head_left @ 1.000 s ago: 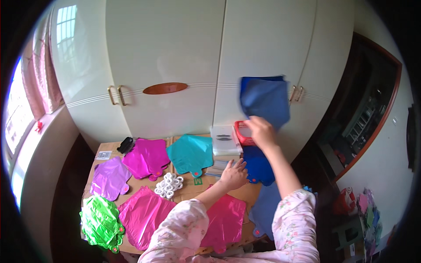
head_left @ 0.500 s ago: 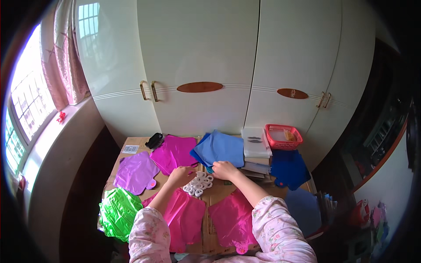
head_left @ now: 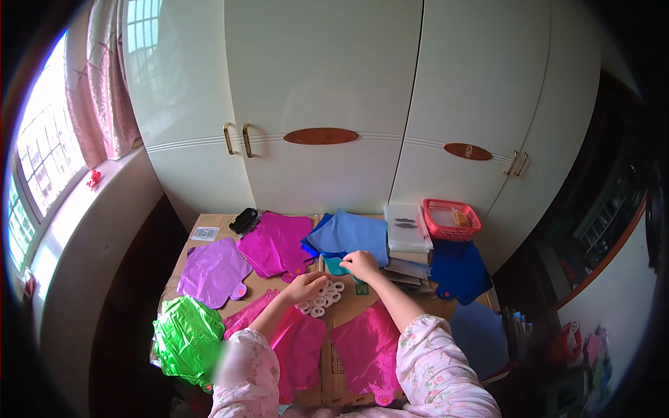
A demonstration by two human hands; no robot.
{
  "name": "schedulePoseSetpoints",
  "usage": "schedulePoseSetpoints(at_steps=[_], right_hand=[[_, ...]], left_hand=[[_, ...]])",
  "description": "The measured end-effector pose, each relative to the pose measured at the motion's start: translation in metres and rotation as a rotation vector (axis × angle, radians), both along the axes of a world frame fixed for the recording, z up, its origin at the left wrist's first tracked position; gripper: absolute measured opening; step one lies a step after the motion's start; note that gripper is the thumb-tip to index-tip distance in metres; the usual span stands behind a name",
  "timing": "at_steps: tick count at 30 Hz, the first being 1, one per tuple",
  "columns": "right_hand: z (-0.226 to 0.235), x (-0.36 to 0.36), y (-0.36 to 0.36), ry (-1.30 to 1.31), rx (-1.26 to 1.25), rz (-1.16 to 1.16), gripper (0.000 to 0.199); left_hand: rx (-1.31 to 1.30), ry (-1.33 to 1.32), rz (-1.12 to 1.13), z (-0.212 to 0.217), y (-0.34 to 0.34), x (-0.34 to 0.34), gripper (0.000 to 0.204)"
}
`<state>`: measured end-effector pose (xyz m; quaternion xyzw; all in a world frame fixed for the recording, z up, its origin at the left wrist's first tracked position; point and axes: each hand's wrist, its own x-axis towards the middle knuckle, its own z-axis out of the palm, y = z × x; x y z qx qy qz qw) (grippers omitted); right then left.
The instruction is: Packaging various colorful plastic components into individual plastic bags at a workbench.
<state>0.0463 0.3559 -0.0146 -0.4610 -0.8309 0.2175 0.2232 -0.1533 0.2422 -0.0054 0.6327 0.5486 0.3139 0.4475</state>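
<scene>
My right hand point(head_left: 361, 266) pinches the edge of a teal foil sheet point(head_left: 334, 266), just in front of a pale-blue sheet point(head_left: 350, 235) whose front edge lies next to it. My left hand point(head_left: 308, 285) hovers low over a heap of white rings point(head_left: 323, 300), its fingers stretched to the right and partly covering the heap; no held thing shows there. A small dark-green square point(head_left: 362, 288) lies on the cardboard below my right hand. Pink foil pieces point(head_left: 364, 348) lie between my forearms, and a magenta foil piece point(head_left: 277, 244) lies beyond my left hand.
Cardboard point(head_left: 327, 383) covers the table. To the left lie a purple foil piece point(head_left: 214, 272) and a crumpled green one point(head_left: 185, 338). Toward the right are stacked clear packs point(head_left: 408, 230), a red basket point(head_left: 451, 221) and dark-blue foil point(head_left: 460, 270). White cabinets point(head_left: 320, 76) rise behind.
My left hand has moved right and nearer, over the rings. My right hand has shifted slightly away; more of the teal sheet shows, and the dark-green square has come into sight.
</scene>
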Motion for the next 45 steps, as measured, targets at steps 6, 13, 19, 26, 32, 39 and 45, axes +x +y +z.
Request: schedulePoseSetpoints(at_steps=[6, 13, 19, 26, 32, 39, 45], right_hand=[[0.012, -0.007, 0.005, 0.125, -0.314, -0.095, 0.022], [-0.017, 0.024, 0.071, 0.452, -0.246, -0.286, 0.021], [0.077, 0.096, 0.121, 0.913, -0.003, -0.56, 0.017], [0.188, 0.087, 0.078, 0.498, 0.81, -0.442, 0.017], [0.159, -0.017, 0.04, 0.014, 1.157, 0.231, 0.021], [0.045, -0.133, 0.005, -0.102, 0.968, 0.668, 0.004], [-0.009, -0.17, -0.031, -0.164, 0.629, 0.692, 0.013]], left_hand=[[0.508, 0.464, -0.003, -0.025, 0.046, -0.006, 0.031], [0.492, 0.847, -0.168, -0.019, 0.065, 0.016, 0.037], [0.423, 0.949, -0.165, -0.031, 0.065, 0.003, 0.039], [0.347, 0.872, -0.176, -0.015, 0.063, 0.004, 0.037], [0.455, 0.908, 0.073, 0.008, 0.049, -0.048, 0.022], [0.365, 0.971, 0.307, -0.021, -0.007, -0.144, 0.022], [0.275, 0.906, 0.278, -0.021, -0.033, -0.15, 0.029]])
